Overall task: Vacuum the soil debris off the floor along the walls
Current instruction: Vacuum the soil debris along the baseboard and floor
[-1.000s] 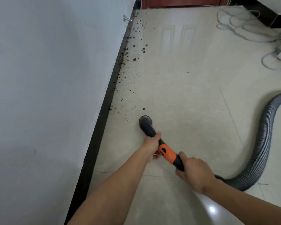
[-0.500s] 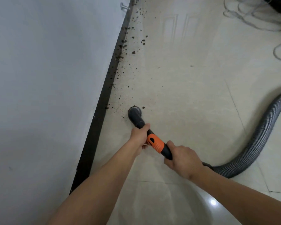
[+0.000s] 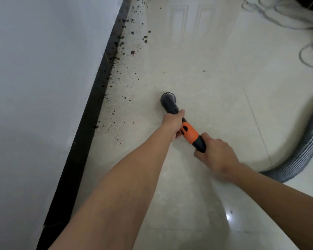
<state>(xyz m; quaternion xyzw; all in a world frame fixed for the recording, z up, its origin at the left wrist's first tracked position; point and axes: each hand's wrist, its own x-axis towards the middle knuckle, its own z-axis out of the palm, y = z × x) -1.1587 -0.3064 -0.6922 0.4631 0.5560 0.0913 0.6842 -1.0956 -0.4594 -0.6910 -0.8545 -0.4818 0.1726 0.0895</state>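
- Head view: the black baseboard (image 3: 90, 120) runs up the frame at the foot of the white wall (image 3: 43, 69).
- Soil (image 3: 119, 44) lies on the floor (image 3: 206, 78) right against the baseboard. It is thick at the far end, with thinner specks nearer the person.
- The nozzle (image 3: 168, 101) sits on the floor, apart from the baseboard, just past the specks.
- The left hand (image 3: 173, 123) grips the wand (image 3: 200, 143) just behind the nozzle, fingers curled round it.
- The right hand (image 3: 217, 156) grips the wand farther from the baseboard, behind the orange collar (image 3: 189, 132), fingers wrapped round it.
- The hose (image 3: 305, 150) curves away on the side far from the baseboard, and cables (image 3: 278, 18) lie beyond it.
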